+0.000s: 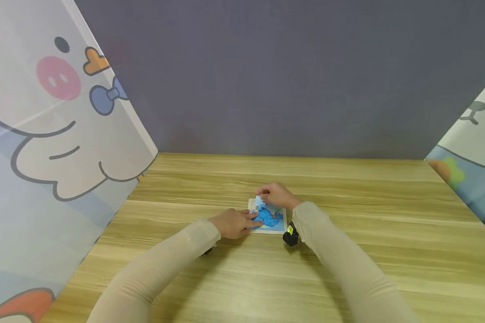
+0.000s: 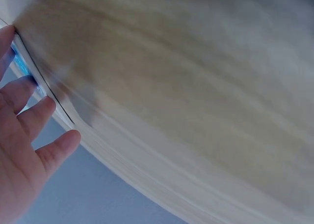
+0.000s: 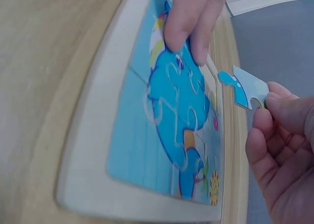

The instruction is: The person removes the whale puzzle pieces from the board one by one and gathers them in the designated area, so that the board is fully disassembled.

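Just below the head view's centre, a left hand (image 1: 232, 224) rests spread fingers on a blue-animal jigsaw puzzle (image 1: 268, 219), flat on the tabletop (image 1: 246, 282). Slightly higher, the right hand (image 1: 279, 196) pinches a loose jigsaw piece (image 1: 260, 202) at the puzzle's upper left. A dark grey panel (image 1: 266, 80) spans the top.

Free passage runs over the table (image 1: 359, 193) beyond the puzzle (image 1: 271, 219), until the grey wall (image 1: 275, 80) blocks it.
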`<state>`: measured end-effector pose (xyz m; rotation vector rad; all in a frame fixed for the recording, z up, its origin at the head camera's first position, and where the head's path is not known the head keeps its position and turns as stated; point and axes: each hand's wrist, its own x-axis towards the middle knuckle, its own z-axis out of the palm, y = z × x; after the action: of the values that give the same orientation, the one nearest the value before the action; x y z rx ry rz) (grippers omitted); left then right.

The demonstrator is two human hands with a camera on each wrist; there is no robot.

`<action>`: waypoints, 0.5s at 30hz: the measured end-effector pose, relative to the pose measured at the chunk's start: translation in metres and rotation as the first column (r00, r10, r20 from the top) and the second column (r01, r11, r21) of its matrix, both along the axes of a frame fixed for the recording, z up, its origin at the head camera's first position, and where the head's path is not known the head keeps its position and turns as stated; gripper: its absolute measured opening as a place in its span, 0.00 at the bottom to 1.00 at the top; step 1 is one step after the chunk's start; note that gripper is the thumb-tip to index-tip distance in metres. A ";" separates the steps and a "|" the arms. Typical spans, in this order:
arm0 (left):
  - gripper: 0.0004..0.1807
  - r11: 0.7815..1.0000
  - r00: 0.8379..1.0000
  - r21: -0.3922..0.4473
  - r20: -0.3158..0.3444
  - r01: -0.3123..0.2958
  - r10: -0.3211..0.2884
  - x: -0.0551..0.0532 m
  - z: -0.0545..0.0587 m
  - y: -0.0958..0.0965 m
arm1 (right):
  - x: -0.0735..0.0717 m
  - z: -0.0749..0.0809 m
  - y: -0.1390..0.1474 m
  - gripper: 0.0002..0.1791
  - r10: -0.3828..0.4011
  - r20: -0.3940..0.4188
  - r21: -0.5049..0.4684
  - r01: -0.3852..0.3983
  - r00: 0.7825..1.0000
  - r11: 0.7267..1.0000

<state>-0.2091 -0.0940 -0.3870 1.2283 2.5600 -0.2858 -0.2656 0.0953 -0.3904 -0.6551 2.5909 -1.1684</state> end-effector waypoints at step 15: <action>0.25 1.000 1.000 -0.004 0.023 0.001 -0.001 -0.001 0.004 -0.001 | 0.007 0.005 0.031 0.15 -0.054 0.041 -0.010 0.055 0.998 0.998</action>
<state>-0.2106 -0.0946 -0.3834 1.2242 2.5387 -0.2748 -0.2588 0.1261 -0.3859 -0.5601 2.5850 -1.2005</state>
